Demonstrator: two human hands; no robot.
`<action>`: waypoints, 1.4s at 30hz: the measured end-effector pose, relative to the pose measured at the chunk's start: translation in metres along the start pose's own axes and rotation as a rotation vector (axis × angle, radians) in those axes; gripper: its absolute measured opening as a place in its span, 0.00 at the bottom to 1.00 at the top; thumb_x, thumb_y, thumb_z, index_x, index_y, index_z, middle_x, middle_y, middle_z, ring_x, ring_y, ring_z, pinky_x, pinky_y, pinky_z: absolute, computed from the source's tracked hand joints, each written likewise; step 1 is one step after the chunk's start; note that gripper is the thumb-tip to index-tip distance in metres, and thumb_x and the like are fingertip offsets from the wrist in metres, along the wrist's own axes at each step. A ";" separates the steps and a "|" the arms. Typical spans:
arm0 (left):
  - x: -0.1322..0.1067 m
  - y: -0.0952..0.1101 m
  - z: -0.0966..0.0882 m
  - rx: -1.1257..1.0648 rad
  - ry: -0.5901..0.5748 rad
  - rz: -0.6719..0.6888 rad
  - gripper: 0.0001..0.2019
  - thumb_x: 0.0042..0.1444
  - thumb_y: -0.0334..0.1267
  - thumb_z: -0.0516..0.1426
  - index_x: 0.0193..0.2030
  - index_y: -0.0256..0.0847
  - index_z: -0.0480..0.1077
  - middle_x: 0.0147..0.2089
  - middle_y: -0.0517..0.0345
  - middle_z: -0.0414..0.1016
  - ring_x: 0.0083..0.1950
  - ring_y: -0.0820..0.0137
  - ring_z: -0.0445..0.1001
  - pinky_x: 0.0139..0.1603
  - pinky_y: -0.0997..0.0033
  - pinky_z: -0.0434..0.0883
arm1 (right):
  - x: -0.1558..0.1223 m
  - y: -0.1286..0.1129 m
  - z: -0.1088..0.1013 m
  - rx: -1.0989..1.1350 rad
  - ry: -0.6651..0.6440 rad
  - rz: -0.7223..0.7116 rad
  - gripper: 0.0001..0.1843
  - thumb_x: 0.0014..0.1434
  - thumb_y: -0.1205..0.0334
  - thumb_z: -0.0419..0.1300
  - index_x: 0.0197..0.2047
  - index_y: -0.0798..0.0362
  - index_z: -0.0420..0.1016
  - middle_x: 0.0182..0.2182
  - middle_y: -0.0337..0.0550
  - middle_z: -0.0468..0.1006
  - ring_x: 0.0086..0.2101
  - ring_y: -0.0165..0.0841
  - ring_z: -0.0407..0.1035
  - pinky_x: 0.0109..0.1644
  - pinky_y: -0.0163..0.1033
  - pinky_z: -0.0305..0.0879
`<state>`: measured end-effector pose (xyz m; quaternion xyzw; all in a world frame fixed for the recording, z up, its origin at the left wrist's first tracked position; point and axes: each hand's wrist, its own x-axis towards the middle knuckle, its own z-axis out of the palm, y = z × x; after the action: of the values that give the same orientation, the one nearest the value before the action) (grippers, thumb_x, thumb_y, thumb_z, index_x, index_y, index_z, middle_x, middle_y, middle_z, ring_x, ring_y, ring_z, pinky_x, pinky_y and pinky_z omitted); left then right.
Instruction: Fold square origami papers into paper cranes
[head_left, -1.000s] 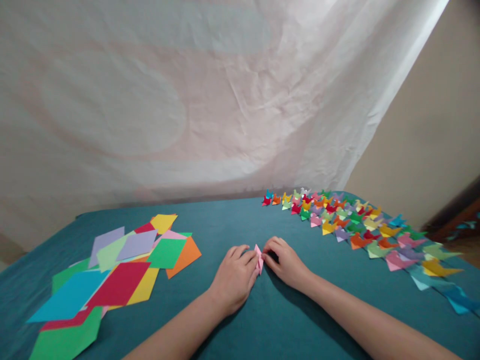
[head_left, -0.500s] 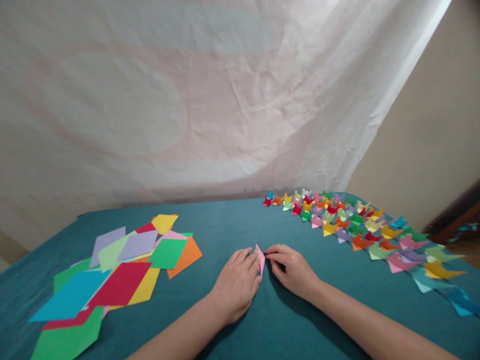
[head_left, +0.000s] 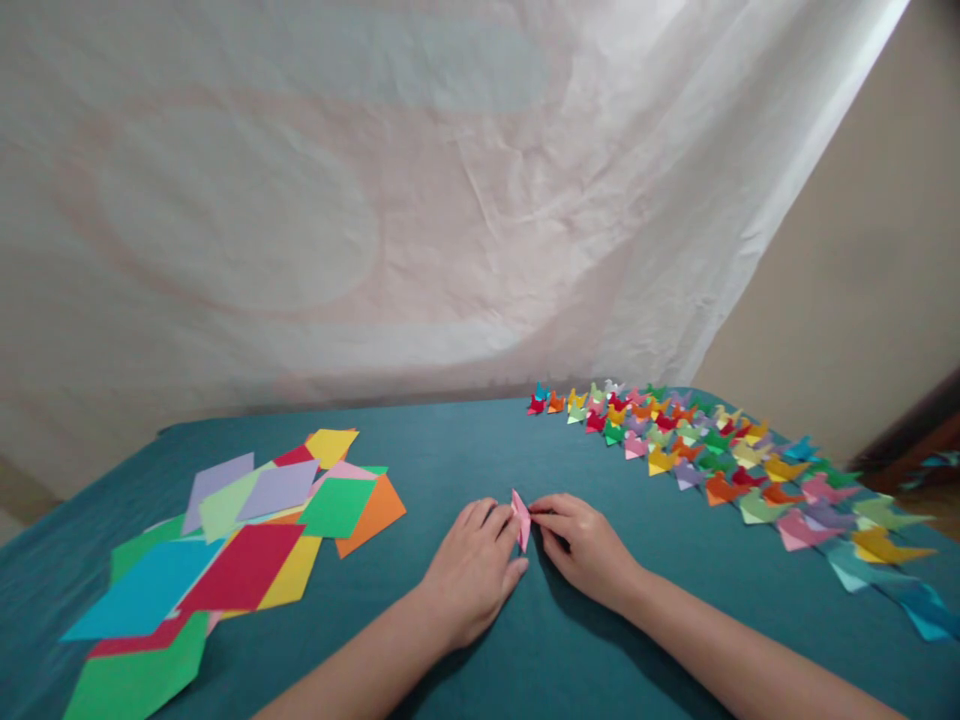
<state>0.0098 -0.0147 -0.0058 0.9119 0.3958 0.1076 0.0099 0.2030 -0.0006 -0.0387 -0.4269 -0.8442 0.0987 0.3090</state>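
The grip of the right hand was closed: thumb and forefinger pinched the near right edge of a pink folded paper. The left hand lay palm down on the surface, its grip slack. Its fingertips pressed against the left side of the same piece and its thumb was spread away toward the body. The pink folded paper was small and narrow. It stood up on edge between the two hands, with a pointed tip at the far end, and sat near the middle of the surface, close to the person.

To the left, well apart from the hands, lay a loose spread of paper squares in red, blue, green, yellow, orange, lilac and pink, overlapping one another. To the right, a long band of small folded paper figures in many colours ran from the far edge toward the near right corner. Nothing lay between the hands and either group.

The surface was covered in teal cloth. Behind it hung a creased white sheet, and a plain beige wall showed at the right.
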 end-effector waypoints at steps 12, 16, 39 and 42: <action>0.004 -0.005 -0.006 -0.029 -0.002 0.063 0.13 0.61 0.40 0.50 0.49 0.37 0.66 0.49 0.50 0.68 0.53 0.62 0.64 0.56 0.58 0.62 | -0.002 -0.005 0.000 0.028 0.020 -0.020 0.15 0.56 0.75 0.50 0.41 0.53 0.74 0.42 0.46 0.73 0.42 0.36 0.66 0.47 0.42 0.65; 0.003 -0.001 -0.004 0.006 -0.013 0.052 0.16 0.61 0.41 0.51 0.52 0.35 0.65 0.51 0.47 0.68 0.56 0.60 0.63 0.58 0.57 0.61 | -0.002 -0.006 0.000 0.044 0.035 -0.047 0.16 0.56 0.76 0.50 0.42 0.53 0.73 0.42 0.46 0.73 0.42 0.35 0.66 0.47 0.41 0.65; -0.002 0.018 0.014 0.210 -0.074 -0.021 0.29 0.61 0.49 0.49 0.61 0.27 0.59 0.61 0.39 0.61 0.62 0.56 0.59 0.62 0.59 0.57 | -0.001 -0.005 0.000 -0.020 0.053 0.028 0.14 0.54 0.75 0.52 0.37 0.51 0.75 0.39 0.42 0.75 0.39 0.34 0.67 0.45 0.41 0.63; -0.002 0.017 0.013 0.204 -0.072 -0.021 0.28 0.61 0.49 0.49 0.61 0.27 0.59 0.62 0.39 0.61 0.63 0.56 0.59 0.62 0.58 0.57 | -0.002 -0.005 -0.001 -0.035 0.058 0.022 0.14 0.54 0.75 0.52 0.37 0.51 0.76 0.39 0.43 0.76 0.38 0.34 0.67 0.44 0.41 0.63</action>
<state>0.0239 -0.0270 -0.0174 0.9072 0.4139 0.0337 -0.0678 0.2008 -0.0051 -0.0367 -0.4441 -0.8317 0.0751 0.3246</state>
